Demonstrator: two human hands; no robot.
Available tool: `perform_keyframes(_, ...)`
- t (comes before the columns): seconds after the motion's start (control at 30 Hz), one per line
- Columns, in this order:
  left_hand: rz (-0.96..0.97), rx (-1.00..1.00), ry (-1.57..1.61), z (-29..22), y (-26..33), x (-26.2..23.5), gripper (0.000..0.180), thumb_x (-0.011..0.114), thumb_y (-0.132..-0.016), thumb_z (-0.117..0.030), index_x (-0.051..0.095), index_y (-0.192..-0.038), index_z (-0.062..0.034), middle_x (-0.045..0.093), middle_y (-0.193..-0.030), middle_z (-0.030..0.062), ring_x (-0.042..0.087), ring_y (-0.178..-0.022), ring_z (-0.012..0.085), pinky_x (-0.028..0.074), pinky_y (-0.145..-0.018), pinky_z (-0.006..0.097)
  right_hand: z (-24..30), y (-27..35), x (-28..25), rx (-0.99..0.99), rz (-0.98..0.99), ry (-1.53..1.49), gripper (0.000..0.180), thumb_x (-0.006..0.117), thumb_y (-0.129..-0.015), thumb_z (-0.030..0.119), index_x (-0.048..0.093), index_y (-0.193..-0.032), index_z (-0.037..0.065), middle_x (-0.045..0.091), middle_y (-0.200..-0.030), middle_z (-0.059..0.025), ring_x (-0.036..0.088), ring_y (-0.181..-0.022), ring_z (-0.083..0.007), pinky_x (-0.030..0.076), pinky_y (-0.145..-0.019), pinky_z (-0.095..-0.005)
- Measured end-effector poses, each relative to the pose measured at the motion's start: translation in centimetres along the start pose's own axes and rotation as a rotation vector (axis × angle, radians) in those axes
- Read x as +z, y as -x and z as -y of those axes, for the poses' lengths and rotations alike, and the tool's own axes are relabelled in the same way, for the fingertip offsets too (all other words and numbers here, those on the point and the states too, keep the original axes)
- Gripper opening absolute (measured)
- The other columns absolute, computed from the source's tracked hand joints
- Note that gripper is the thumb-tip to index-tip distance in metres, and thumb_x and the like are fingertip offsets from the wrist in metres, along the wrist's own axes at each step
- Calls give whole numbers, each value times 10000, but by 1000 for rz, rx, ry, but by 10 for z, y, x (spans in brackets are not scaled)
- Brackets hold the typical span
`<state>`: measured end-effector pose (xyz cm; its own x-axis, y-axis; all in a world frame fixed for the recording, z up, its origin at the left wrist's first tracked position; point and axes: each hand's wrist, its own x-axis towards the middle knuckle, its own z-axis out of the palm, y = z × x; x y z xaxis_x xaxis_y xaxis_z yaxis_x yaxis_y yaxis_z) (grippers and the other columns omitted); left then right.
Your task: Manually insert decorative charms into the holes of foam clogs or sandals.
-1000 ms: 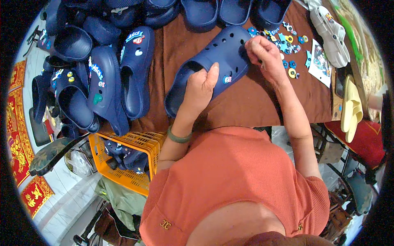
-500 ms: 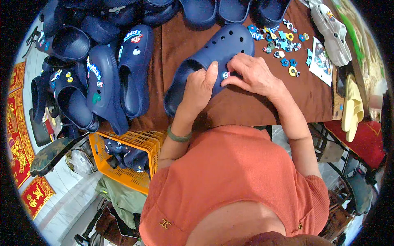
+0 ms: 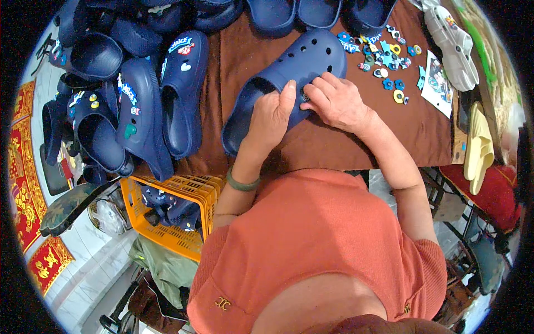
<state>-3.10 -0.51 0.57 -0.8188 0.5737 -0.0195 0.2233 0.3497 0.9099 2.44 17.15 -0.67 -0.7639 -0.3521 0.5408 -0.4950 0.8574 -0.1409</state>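
A dark blue clog (image 3: 295, 64) with round vent holes lies tilted on the brown cloth, its toe pointing away to the right. My left hand (image 3: 270, 116) is closed on the near side wall, its thumb up along the outside and its other fingers hidden within. My right hand (image 3: 338, 104) is closed against the clog's side, with thumb and curled fingers at a small round shoe charm (image 3: 305, 97). The fingers partly cover that charm. Several loose charms (image 3: 387, 84) in blue, yellow and white lie to the right of the toe.
Decorated blue clogs (image 3: 183, 94) are heaped at left, and plain ones (image 3: 318, 14) line the far edge. A picture card (image 3: 438, 86), a white clog (image 3: 453, 47) and yellow slippers (image 3: 479, 147) sit at right. Below the table's left side stands an orange crate (image 3: 167, 236) holding blue clogs.
My right hand's fingers have curled in over the small charm, which shows less than before. My left hand keeps its hold, and the clog has barely shifted.
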Motion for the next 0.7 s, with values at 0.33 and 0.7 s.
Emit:
perform_keyframes(0.33,-56,2,-12,1,-1,3,531,396,-999,-305,525,-640,64,489,-587,255,507,-499,309,352,-499,428,3,1,4,30,9,-15,261,618,-828,322,535,-926,95,501,-798,-40,548,-740,-201,521,-557,-301)
perform_keyframes(0.7,-71,27,114,-7,2,6,503,376,-1009,-303,575,-711,50,525,-593,222,563,-536,293,386,-520,416,-4,-3,-12,179,94,-384,293,667,-839,326,544,-905,69,554,-769,-93,584,-720,-283,494,-566,-388)
